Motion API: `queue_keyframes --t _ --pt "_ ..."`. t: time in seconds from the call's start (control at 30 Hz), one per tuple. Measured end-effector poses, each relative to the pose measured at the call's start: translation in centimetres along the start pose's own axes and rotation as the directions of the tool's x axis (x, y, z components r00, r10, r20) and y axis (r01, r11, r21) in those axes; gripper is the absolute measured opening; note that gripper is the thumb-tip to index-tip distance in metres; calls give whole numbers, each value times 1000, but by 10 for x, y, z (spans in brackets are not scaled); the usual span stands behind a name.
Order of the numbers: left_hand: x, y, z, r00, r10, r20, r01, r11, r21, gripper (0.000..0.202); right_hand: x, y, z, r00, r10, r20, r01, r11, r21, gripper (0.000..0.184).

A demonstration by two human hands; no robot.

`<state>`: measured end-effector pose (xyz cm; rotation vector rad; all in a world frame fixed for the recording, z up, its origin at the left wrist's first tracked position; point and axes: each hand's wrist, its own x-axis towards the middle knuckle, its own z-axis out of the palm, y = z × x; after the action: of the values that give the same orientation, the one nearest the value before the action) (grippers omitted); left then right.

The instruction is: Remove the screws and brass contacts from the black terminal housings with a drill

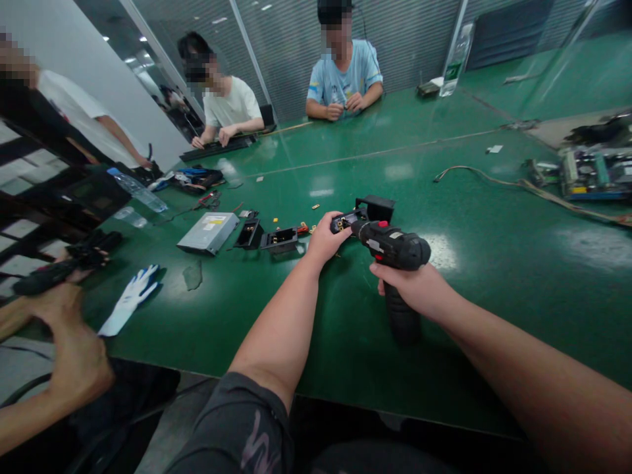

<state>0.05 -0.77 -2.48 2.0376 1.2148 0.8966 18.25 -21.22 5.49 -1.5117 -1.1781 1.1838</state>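
Note:
My right hand (pixel 412 284) is closed round the handle of a black cordless drill (pixel 395 245) with red buttons. The drill points left, its front end at a small black plastic housing (pixel 351 218) that has brass-coloured parts inside. Steadying that housing on the green table, my left hand (pixel 326 238) has its fingers wrapped around the near left side. Just behind the drill stands another black plastic box (pixel 378 207). Two open black housings (pixel 280 241) lie to the left of my left hand, with small brass-coloured bits near them. The drill's tip is hard to make out against the housing.
A silver disc drive (pixel 208 232), a white-and-blue glove (pixel 131 299) and a plastic bottle (pixel 138 189) lie left on the green table (pixel 474 329). Circuit boards (pixel 600 172) and a cable (pixel 494 176) are at right. Several people sit or stand around; one close left holds a dark tool.

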Motion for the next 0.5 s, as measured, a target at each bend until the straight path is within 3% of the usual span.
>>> queue_keyframes --t 0.5 --pt "3 -8 2 1000 3 1 -3 1000 3 59 1 2 0 1000 -22 16 22 1000 -6 28"
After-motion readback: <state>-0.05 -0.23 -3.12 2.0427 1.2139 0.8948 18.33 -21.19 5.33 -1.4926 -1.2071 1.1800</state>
